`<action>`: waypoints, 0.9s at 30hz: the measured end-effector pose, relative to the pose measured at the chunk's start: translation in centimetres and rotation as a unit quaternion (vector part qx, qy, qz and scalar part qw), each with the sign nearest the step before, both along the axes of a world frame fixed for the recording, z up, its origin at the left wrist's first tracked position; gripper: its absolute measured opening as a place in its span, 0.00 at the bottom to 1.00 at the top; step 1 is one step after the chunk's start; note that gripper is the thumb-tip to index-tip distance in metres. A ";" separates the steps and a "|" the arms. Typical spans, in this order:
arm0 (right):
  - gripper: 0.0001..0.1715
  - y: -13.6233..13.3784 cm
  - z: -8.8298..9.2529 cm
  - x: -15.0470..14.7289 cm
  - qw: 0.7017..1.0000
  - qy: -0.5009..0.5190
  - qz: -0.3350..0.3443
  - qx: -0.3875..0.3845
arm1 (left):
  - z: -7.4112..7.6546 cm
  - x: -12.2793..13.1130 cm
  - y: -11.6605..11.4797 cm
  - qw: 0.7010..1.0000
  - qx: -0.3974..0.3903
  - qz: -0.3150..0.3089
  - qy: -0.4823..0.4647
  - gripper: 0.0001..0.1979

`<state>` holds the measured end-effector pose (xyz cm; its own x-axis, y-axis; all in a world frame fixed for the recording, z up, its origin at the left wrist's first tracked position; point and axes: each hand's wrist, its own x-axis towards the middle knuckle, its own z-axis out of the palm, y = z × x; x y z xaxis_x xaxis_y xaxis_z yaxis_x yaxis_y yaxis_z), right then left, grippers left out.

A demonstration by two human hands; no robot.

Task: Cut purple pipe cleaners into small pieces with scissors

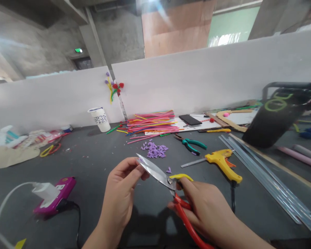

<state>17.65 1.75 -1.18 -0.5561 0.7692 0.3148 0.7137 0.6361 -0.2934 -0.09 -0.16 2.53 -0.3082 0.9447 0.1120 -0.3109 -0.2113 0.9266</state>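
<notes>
My right hand (204,204) is wrapped round the handles of a pair of scissors (158,174) with one yellow and one red handle. The blades point up and left, their tips at the fingers of my left hand (124,186). Thumb and forefinger of my left hand are pinched together beside the blade tips; what they hold is too small to name. Behind the scissors lies a pile of short purple pieces (155,150), with a few purple pieces (168,170) nearer the blades.
Pink and yellow stems (152,122) lie behind the pile. Pliers (190,143), a yellow glue gun (224,164) and clear sticks (264,180) are on the right, near a black bottle (274,117). A white cup (100,120) stands at the back; a magenta power strip (55,197) lies left.
</notes>
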 end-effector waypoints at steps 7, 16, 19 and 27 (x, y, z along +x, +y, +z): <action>0.21 0.0 0.0 0.0 1.000 -0.006 0.000 0.023 | 0.0 -0.1 0.1 1.000 0.001 -0.004 -0.006 0.02; 0.21 0.1 -0.4 0.0 0.999 0.002 0.009 0.030 | 0.0 -0.1 0.1 1.000 0.005 -0.014 -0.010 0.01; 0.21 0.0 -0.4 0.0 0.999 0.007 0.010 0.035 | 0.0 -0.1 0.1 1.000 0.010 -0.018 -0.010 0.01; 0.21 0.0 -0.3 -0.1 0.999 0.010 0.006 0.047 | -0.1 -0.6 0.2 1.000 0.014 -0.022 0.008 0.02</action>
<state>17.58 1.73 -1.43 -0.5577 0.7288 0.3973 0.7004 0.6701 -0.2459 -0.69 0.05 2.39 -0.2636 0.9539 0.1432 -0.3052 -0.2233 0.9257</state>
